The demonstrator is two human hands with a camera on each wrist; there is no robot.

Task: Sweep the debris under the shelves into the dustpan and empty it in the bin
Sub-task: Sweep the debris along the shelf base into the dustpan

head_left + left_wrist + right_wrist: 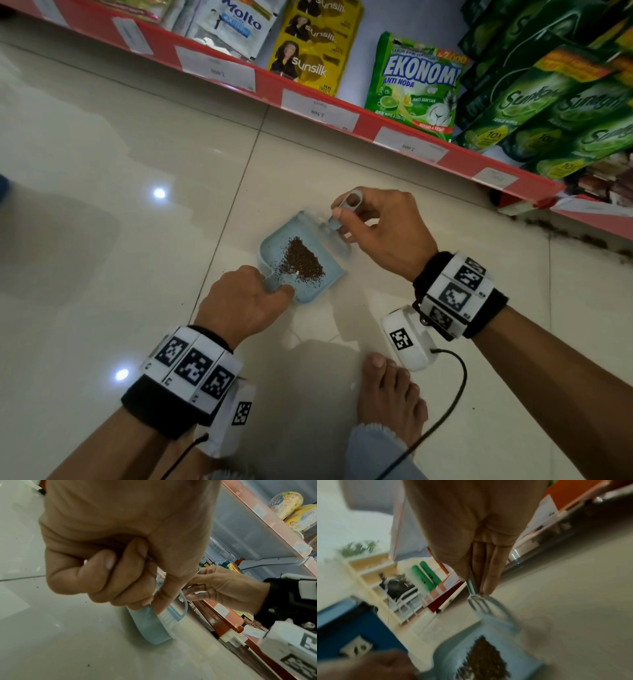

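Hands at work: left hand (245, 301) grips dustpan (301, 260) handle; right hand (383, 229) pinches brush (346, 212); short strokes should corral debris (301, 262).

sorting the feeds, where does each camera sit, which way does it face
Head: on the head, looking down at the dustpan, both hands, wrist bands and a bare foot.
Left wrist: along the left hand gripping the dustpan handle; the right hand shows beyond.
Right wrist: along the right hand holding the brush.
All three show the dustpan.
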